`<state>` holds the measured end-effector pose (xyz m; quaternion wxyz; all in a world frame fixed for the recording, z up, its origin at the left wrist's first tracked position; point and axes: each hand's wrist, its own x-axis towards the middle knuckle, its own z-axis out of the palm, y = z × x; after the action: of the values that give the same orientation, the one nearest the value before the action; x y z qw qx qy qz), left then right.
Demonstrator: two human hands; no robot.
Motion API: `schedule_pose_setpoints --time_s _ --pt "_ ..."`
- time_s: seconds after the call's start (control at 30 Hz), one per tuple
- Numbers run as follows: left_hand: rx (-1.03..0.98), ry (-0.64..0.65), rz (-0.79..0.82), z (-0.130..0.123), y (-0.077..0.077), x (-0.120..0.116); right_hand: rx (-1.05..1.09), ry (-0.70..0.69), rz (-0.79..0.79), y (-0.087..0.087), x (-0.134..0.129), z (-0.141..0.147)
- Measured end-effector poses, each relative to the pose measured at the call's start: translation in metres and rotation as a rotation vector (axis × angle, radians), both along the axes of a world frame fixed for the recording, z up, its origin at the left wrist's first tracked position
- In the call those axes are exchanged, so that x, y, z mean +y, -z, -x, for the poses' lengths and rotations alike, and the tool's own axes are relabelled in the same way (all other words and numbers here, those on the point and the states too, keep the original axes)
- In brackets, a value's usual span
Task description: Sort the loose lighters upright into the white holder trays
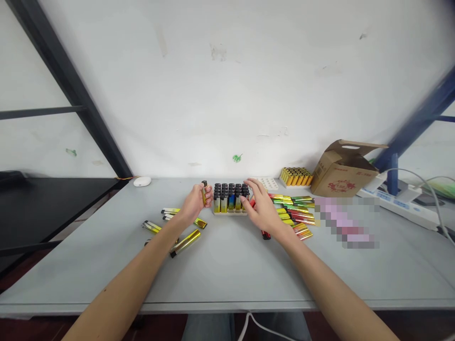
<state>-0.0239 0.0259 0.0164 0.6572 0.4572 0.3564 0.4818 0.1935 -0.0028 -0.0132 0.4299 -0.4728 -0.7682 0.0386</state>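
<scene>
Left hand [192,204] pinches lighter [204,194] beside rack [230,214]

Clock centred on rack, wall [199,94] at 12. Left hand at 9 o'clock, fingers curled, lighter pinched near upright, dark top up. Rack white, black-topped lighters [223,202] standing in rows. Right hand [263,208] at 3 o'clock, thumb and fingers spread around rack's right end; contact: can't tell. Loose yellow-and-silver lighters [185,243] lie at 8, partly behind left forearm. Shiny multicoloured pile [299,216] at 3, past right hand. White holed tray [270,183] and gold batch [297,178] at 2, open carton [336,179] just beyond. White case [142,181] near 10. All on grey table [227,274].
</scene>
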Motion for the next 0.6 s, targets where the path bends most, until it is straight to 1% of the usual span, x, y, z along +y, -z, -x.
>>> schedule_pose_setpoints --time_s 0.17,0.37,0.5,0.6 --pt "-0.018 0.008 -0.012 -0.0003 -0.005 -0.0046 -0.002 -0.009 -0.005 -0.0006 -0.001 -0.0001" --pt "-0.051 -0.002 -0.036 0.0036 -0.0072 -0.004 0.004 -0.009 0.001 0.0014 0.0003 -0.0012" --pt "-0.033 -0.019 -0.154 0.007 -0.0074 -0.0047 0.012 -0.011 0.009 0.0002 -0.0006 -0.0007" --pt "-0.014 0.032 -0.251 0.0058 -0.0063 -0.0089 0.022 -0.034 -0.033 -0.0029 -0.0033 0.0016"
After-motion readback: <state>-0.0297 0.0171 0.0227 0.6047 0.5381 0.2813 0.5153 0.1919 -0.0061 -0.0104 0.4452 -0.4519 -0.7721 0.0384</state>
